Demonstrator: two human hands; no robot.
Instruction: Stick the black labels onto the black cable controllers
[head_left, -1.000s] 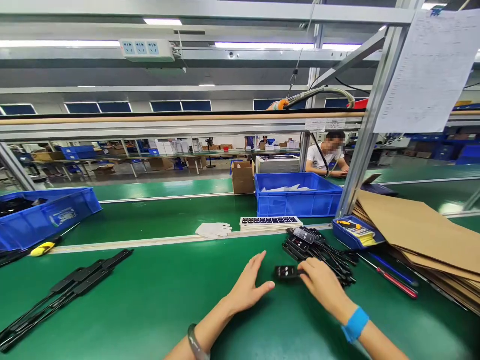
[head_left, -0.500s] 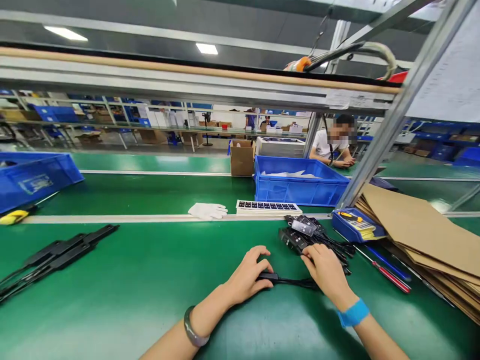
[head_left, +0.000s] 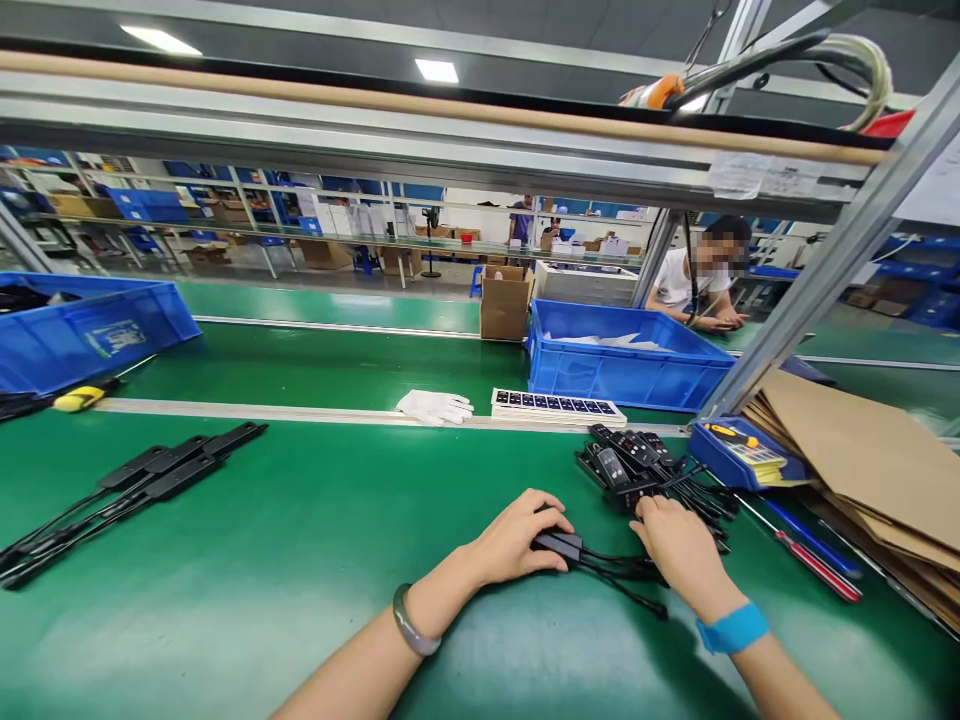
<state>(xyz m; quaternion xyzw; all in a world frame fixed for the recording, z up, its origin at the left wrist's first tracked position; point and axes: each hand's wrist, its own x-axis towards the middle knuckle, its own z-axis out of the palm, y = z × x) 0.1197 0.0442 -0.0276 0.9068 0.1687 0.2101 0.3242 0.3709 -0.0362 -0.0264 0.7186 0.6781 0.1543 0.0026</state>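
My left hand (head_left: 525, 540) is closed around small black cable boxes (head_left: 562, 546) resting on the green tabletop, fingers over the top and thumb at the near side. Thin black cables (head_left: 611, 575) run from them to the right, and one plug end lies toward me. My right hand (head_left: 679, 545) has its fingers curled at the near edge of a heap of black controllers with cables (head_left: 634, 455). It seems to grip one of them, though its fingertips are partly hidden. Several long, slim black cable units (head_left: 180, 468) lie at the left.
A white glove (head_left: 435, 406) and a strip of printed labels (head_left: 559, 404) lie along the white rail. Blue bins stand at left (head_left: 112, 335) and back right (head_left: 630, 370). Cardboard sheets (head_left: 862, 440), a small blue tray (head_left: 739, 465) and a red screwdriver (head_left: 821, 568) are at right. A person sits beyond.
The view has turned slightly left. More of the black boxes shows in my left hand, and their cables are spread with a plug end visible. My right hand stays at the heap.
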